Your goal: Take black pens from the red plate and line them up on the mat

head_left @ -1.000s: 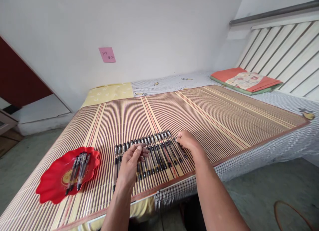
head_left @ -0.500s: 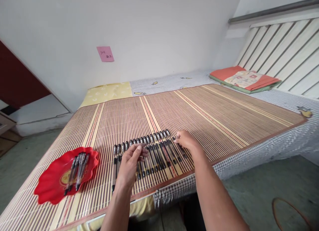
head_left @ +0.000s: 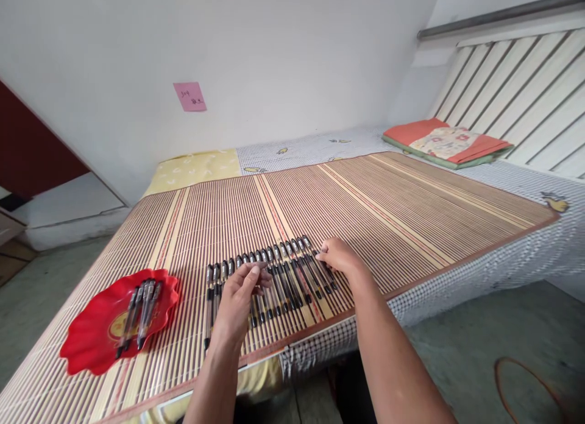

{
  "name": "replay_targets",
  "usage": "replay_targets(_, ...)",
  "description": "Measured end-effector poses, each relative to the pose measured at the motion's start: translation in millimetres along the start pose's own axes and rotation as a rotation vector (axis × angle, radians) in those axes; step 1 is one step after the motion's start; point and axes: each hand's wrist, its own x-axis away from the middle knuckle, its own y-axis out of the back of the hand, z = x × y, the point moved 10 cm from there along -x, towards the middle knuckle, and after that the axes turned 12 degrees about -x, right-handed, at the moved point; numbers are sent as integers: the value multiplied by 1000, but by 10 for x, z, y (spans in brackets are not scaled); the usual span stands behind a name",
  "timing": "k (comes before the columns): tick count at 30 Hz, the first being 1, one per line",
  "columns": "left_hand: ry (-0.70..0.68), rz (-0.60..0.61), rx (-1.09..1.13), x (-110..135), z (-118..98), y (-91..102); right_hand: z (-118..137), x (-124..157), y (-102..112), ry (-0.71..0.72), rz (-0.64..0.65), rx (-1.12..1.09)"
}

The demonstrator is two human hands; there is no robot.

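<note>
A long row of black-capped clear pens (head_left: 292, 284) lies side by side on the slatted mat (head_left: 375, 229). My right hand (head_left: 338, 255) is at the row's right end, its thumb and fingers closed on the upper part of the last pen (head_left: 328, 275), whose lower end shows on the mat. Over the left half of the row hovers my left hand (head_left: 244, 285), thumb and fingers pinched; a small dark tip shows at them, too little to name. Several more pens (head_left: 142, 311) lie in a red scalloped plate (head_left: 86, 345) to the left.
The mat covers a bed with a checked sheet (head_left: 315, 145). A folded orange and floral cloth (head_left: 445, 142) lies at the far right by a white slatted headboard (head_left: 516, 95). A pink note (head_left: 189, 97) is on the wall. The bed's front edge runs below my forearms.
My right hand has drawn slightly left, bringing the last pen closer to the one beside it. My left hand has hardly moved, and the view has shifted a little.
</note>
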Motion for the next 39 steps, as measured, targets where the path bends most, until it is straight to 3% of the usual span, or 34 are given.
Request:
replay_targets(3,-133,53,-274,100,-191,-202,-37,-34,-24,2,5,3)
replay_targets(7,-495,211,-637,410,-467,-834,-156,-103,-111,-44,44,-6)
replay_targets(10,-619,331,-877,609,-388,-1274,-210,-143,-167,-58,73,-17)
replay_targets(14,-682,406,-1102,739,-179,-1587,-201,-145,-174,-54,85,-32)
replay_targets(21,-675,413,-1214,746,16,-1701,-181,-125,-154,-59,76,-67)
replay_targets(39,-671,433,-1201,726,-23,-1672,-226,-176,-166,-20,76,-67)
